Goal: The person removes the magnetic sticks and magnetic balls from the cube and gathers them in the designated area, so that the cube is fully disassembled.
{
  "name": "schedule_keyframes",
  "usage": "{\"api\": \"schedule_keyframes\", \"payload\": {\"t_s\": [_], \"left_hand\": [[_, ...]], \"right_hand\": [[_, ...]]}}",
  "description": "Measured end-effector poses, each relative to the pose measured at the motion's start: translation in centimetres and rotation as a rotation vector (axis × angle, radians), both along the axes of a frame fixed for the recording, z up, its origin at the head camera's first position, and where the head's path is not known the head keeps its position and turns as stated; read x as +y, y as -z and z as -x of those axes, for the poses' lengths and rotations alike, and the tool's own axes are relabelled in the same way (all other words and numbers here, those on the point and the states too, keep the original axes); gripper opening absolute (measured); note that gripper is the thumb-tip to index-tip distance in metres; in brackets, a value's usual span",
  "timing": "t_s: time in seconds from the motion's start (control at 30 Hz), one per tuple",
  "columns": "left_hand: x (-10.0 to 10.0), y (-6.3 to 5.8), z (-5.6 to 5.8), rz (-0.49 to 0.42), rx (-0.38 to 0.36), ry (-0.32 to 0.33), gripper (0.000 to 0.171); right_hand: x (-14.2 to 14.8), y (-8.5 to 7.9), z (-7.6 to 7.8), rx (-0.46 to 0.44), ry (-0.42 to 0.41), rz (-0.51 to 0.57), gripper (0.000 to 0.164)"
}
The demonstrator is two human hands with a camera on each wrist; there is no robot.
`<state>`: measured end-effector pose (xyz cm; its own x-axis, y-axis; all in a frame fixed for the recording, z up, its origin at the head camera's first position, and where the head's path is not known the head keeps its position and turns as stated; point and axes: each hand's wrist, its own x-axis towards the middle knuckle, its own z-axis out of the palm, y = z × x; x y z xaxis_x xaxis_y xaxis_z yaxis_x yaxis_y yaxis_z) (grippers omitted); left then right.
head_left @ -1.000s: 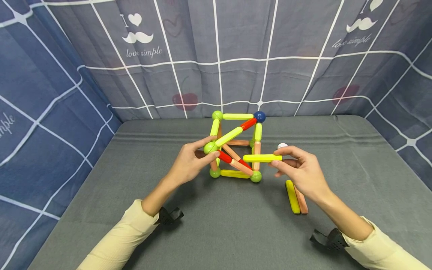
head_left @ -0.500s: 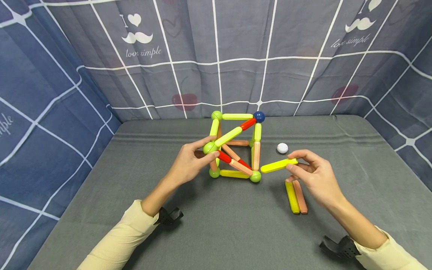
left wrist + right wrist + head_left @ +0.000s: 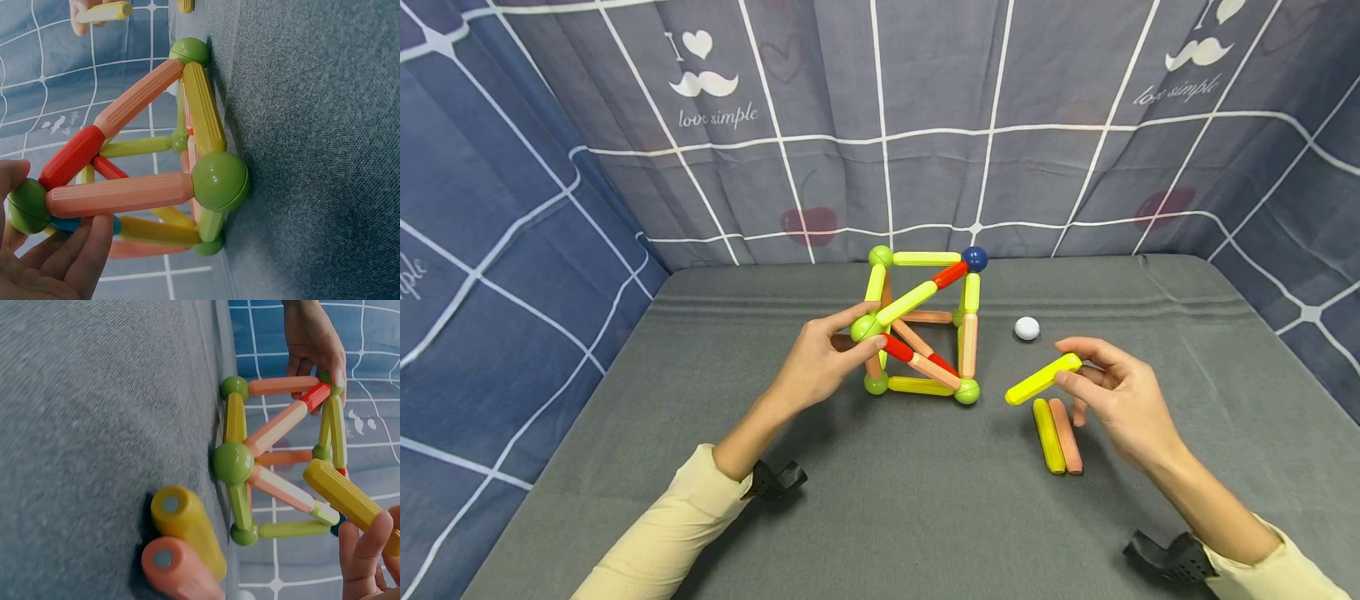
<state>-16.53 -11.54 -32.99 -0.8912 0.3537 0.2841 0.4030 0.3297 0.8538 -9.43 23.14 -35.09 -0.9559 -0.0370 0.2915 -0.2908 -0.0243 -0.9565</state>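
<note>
My left hand grips the green ball at the upper front left corner of a box-shaped frame of magnetic rods and balls. A red and orange diagonal runs from that ball down to the lower right green ball. At the far top right corner sits a blue ball. My right hand pinches a yellow magnetic rod by one end, tilted, off to the right of the frame. In the right wrist view this yellow rod overlaps the frame's right side.
Below the held rod, another yellow rod and an orange rod lie side by side on the grey cloth. A white ball rests behind them. A checked curtain closes off the back and sides.
My right hand has moved right and slightly down with the yellow rod, away from the frame's front. The rod has turned to a steeper slant. My left hand has stayed on the green ball.
</note>
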Motion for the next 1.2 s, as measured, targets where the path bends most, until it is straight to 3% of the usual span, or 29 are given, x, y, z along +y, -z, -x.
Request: {"api": "schedule_keyframes", "payload": {"t_s": [0.27,0.43,0.67,0.87,1.2], "left_hand": [[0.0,0.1,0.1,-0.005,0.000,0.008,0.048],[0.0,0.1,0.1,-0.003,0.001,0.006,0.048],[0.0,0.0,0.1,0.002,0.001,0.000,0.047],[0.0,-0.1,0.1,0.003,-0.003,0.001,0.047],[0.0,-0.1,0.1,0.000,-0.002,0.002,0.048]], "right_hand": [[1.7,0.1,-0.5,-0.084,0.033,-0.108,0.027],[2.5,0.1,-0.7,-0.085,0.051,-0.166,0.033],[3.4,0.5,-0.7,-0.097,0.102,-0.425,0.032],[4.0,1.1,-0.6,-0.173,0.056,-0.550,0.034],[4.4,2.1,-0.2,-0.237,-0.024,-0.658,0.036]]}}
